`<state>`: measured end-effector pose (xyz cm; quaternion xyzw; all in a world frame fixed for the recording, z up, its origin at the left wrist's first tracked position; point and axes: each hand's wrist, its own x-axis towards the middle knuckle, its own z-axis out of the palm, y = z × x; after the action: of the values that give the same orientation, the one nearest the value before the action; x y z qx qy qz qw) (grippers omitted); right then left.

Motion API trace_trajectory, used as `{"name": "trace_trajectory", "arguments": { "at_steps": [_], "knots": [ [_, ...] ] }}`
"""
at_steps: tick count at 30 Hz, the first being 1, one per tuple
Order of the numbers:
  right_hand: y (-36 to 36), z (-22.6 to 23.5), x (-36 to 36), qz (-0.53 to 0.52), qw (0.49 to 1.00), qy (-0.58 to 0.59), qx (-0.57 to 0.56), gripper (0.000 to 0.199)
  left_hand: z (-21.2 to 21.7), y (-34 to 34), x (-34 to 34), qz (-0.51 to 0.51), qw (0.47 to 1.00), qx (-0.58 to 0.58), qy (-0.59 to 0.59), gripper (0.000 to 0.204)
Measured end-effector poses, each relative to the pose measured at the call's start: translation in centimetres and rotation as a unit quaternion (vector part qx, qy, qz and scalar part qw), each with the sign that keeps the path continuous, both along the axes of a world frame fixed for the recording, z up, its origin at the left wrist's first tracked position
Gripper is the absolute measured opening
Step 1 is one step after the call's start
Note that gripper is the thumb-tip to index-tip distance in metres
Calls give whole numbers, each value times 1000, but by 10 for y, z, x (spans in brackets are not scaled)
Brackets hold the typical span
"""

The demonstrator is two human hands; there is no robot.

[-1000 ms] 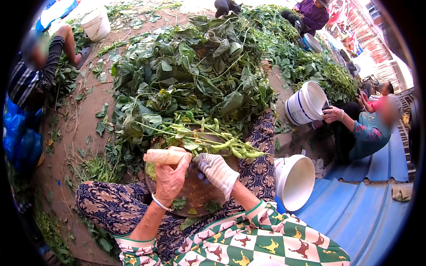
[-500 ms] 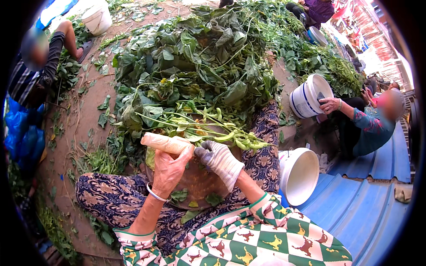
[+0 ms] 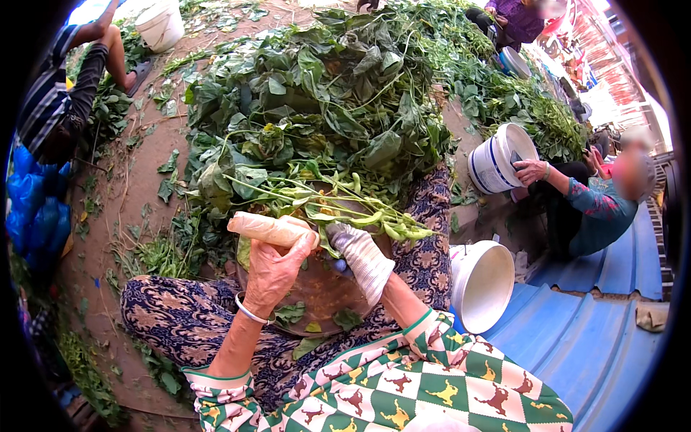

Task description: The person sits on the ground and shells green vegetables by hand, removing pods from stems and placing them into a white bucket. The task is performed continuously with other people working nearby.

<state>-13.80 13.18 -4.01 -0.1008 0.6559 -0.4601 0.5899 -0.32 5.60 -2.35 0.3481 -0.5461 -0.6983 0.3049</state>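
My left hand (image 3: 276, 277), bare with a bangle at its wrist, is closed, thumb pressed toward the right. A beige, tube-like wrapping (image 3: 266, 229) lies across its fingers; I cannot tell whether it covers them or is held. Close beside it, my right hand (image 3: 360, 259), in a worn whitish glove with grey fingertips, is curled beside a small green leaf. What its fingers pinch is hidden. Just beyond both hands lies a bean stalk (image 3: 317, 201) with green pods (image 3: 371, 219). Under the hands is a round brown surface (image 3: 324, 295) with loose leaves, between my patterned trouser legs.
A large heap of leafy plants (image 3: 317, 101) rises ahead. To the right, a white bucket (image 3: 482, 286) lies tipped beside blue corrugated sheeting (image 3: 568, 345). A co-worker (image 3: 604, 209) there holds another white bucket (image 3: 497, 162). Another person (image 3: 65, 101) sits at far left.
My right hand has turned slightly; its blue thumb tip now shows lower, beneath the fingers. The left hand has barely shifted. The person at far left has raised an arm.
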Motion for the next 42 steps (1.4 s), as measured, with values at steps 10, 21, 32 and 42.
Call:
{"name": "trace_trajectory", "arguments": {
  "at_steps": [10, 21, 32, 42],
  "knots": [
    [1, -24, -5, 60, 997, -33, -40, 24, 3, -7, 8, -53, 998, -19, -30, 5],
    [7, -32, -10, 119, 986, 63, -98, 23, 3, -1, 5, -52, 998, -16, -35, 6],
    [2, -19, -2, 139, 986, 95, -6, 23, 0, 2, 7, -40, 998, -23, -32, 9],
    [3, -38, 4, 229, 877, 393, -155, 21, 2, 2, 9, -35, 999, -18, -24, 7]
  ]
}}
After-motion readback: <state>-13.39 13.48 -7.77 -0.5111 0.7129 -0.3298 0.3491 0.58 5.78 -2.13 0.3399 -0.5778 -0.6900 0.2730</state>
